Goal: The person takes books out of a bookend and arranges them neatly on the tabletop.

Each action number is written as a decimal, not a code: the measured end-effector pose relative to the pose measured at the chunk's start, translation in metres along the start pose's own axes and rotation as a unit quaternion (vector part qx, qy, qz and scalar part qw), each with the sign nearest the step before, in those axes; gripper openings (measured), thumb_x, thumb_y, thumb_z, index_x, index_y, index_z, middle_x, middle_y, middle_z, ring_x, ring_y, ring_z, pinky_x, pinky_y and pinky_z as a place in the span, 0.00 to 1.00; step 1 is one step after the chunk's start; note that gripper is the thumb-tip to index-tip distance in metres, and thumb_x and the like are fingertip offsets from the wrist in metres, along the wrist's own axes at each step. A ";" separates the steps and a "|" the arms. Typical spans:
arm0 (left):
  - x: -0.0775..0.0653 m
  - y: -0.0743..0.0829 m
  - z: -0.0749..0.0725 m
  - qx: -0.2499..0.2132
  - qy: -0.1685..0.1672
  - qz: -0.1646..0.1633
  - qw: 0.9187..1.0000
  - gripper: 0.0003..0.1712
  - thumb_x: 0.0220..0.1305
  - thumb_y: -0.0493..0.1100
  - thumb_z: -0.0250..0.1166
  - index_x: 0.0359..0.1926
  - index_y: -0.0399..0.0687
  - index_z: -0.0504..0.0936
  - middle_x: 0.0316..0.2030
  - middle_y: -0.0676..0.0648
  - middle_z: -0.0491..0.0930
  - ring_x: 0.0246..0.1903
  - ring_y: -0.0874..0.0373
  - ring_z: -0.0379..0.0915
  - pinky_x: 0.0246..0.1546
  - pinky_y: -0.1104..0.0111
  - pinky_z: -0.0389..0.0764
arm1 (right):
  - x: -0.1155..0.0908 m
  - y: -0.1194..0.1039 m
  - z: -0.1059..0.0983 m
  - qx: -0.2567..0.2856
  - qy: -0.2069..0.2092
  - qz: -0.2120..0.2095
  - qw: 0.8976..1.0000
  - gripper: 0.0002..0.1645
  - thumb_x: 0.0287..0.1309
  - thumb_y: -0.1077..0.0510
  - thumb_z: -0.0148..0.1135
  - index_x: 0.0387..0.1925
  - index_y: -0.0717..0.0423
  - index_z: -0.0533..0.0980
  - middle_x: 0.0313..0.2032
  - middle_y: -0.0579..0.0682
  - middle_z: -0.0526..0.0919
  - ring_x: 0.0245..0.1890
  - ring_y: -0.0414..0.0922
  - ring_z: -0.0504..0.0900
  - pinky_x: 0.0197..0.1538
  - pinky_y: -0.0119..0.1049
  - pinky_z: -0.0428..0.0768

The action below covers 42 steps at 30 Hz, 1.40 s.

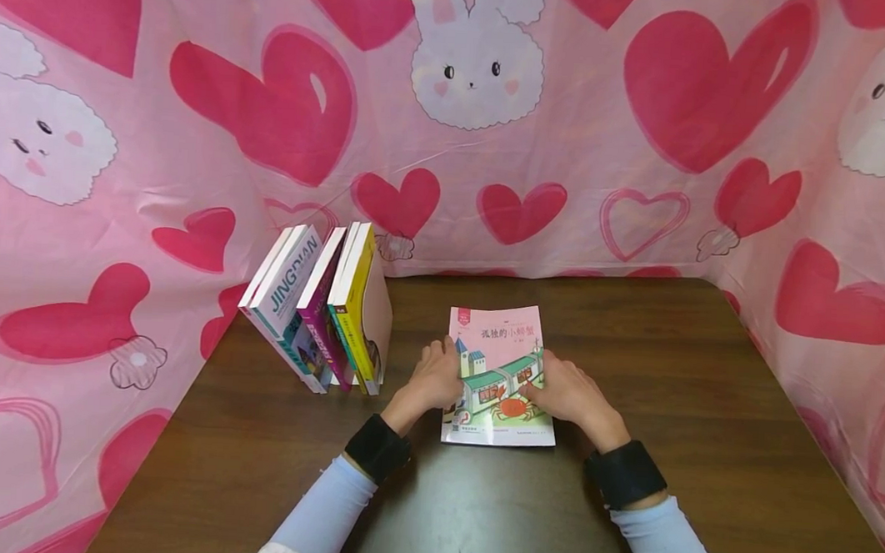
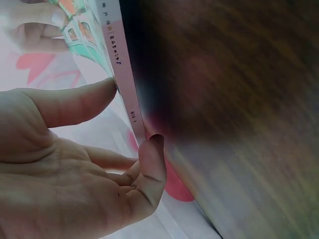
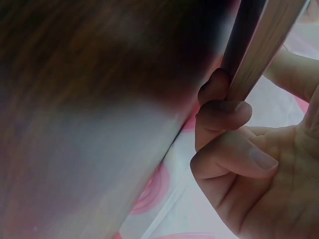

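Note:
A thin pink picture book (image 1: 499, 375), with a green train and an orange crab on its cover, is held between both hands over the wooden table. My left hand (image 1: 437, 375) grips the spine side. In the left wrist view its thumb lies on the cover and a bent finger touches the edge by the pink spine (image 2: 122, 64). On the opposite side my right hand (image 1: 568, 389) holds the book, thumb over the cover. The right wrist view shows curled fingers (image 3: 224, 114) at the underside, by the page edges (image 3: 264, 45).
Several thicker books stand in a leaning row at the table's left: a white one (image 1: 291, 302), a purple one (image 1: 320, 312) and a yellow one (image 1: 362, 306) among them. Pink cloth (image 1: 463, 161) with hearts and rabbits hangs around the brown table (image 1: 678, 364).

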State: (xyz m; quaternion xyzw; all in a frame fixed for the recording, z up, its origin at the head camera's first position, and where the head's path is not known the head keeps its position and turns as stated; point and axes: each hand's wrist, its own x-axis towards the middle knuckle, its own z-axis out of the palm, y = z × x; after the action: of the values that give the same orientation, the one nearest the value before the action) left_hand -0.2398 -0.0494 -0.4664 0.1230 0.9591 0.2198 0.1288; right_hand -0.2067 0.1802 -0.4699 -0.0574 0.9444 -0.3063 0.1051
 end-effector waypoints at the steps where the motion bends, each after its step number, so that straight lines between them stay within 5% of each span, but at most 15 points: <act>1: 0.000 0.000 0.000 -0.001 -0.002 -0.003 1.000 0.51 0.63 0.34 0.67 0.78 0.24 0.49 0.72 0.23 0.60 0.65 0.36 0.60 0.71 0.46 0.69 | 0.000 0.000 0.000 0.000 -0.002 -0.001 1.000 0.43 0.60 0.50 0.75 0.69 0.64 0.67 0.44 0.57 0.85 0.39 0.53 0.81 0.42 0.51 0.81; 12: 0.001 0.004 0.004 -0.024 -0.019 -0.030 0.999 0.51 0.64 0.34 0.68 0.79 0.27 0.49 0.70 0.27 0.59 0.64 0.38 0.58 0.65 0.46 0.75 | 0.006 0.004 0.003 -0.010 -0.020 0.008 1.000 0.42 0.61 0.48 0.74 0.69 0.64 0.68 0.46 0.57 0.85 0.42 0.54 0.81 0.46 0.53 0.81; 23: 0.002 0.004 0.006 0.007 -0.017 -0.035 0.999 0.51 0.62 0.35 0.69 0.78 0.26 0.51 0.63 0.31 0.61 0.61 0.40 0.58 0.51 0.53 0.81 | 0.007 0.001 0.000 -0.021 -0.031 0.013 0.999 0.40 0.61 0.49 0.74 0.66 0.66 0.70 0.44 0.57 0.84 0.42 0.55 0.80 0.46 0.53 0.81; 42: 0.004 0.000 0.007 0.018 -0.019 -0.027 0.999 0.49 0.62 0.37 0.71 0.77 0.26 0.55 0.59 0.34 0.62 0.58 0.41 0.60 0.52 0.54 0.78 | 0.008 0.002 -0.001 -0.047 -0.035 0.025 0.998 0.43 0.60 0.45 0.74 0.68 0.67 0.69 0.48 0.60 0.84 0.45 0.57 0.79 0.50 0.59 0.81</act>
State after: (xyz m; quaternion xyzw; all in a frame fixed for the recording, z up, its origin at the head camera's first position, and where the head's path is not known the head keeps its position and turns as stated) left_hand -0.2413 -0.0458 -0.4735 0.1032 0.9634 0.1967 0.1503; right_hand -0.2151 0.1802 -0.4718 -0.0493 0.9546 -0.2566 0.1431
